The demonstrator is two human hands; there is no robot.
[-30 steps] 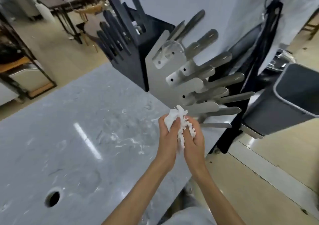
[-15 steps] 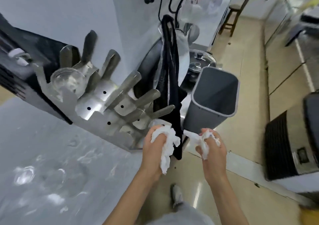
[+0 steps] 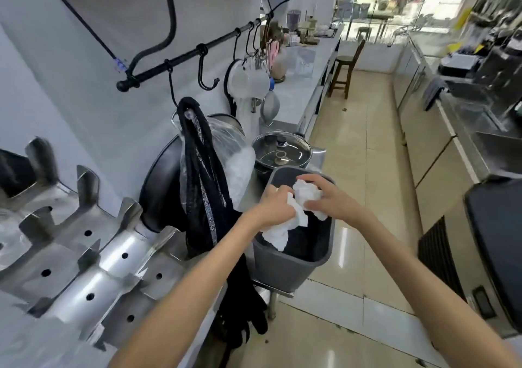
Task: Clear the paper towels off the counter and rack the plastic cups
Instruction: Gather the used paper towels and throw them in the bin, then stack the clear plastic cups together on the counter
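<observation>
Both my hands are over the open mouth of a grey bin (image 3: 285,266). My left hand (image 3: 275,208) grips a crumpled white paper towel (image 3: 282,230) that hangs down into the bin. My right hand (image 3: 329,198) holds a second white paper wad (image 3: 306,194), fingers spread over it. The two wads touch between my hands. The steel cup rack (image 3: 93,257) with its prongs fills the lower left; a clear plastic cup (image 3: 8,235) shows blurred at the far left edge.
A black apron (image 3: 204,198) hangs from a hook rail (image 3: 197,51) just left of the bin. A lidded pot (image 3: 281,151) stands behind the bin. A tiled aisle (image 3: 364,169) runs ahead, with steel counters on the right and a wooden stool (image 3: 346,69) farther off.
I have turned right, away from the counter, and my hands have carried the paper towels forward from beside the rack to over the bin's opening. The wads came apart, then met again.
</observation>
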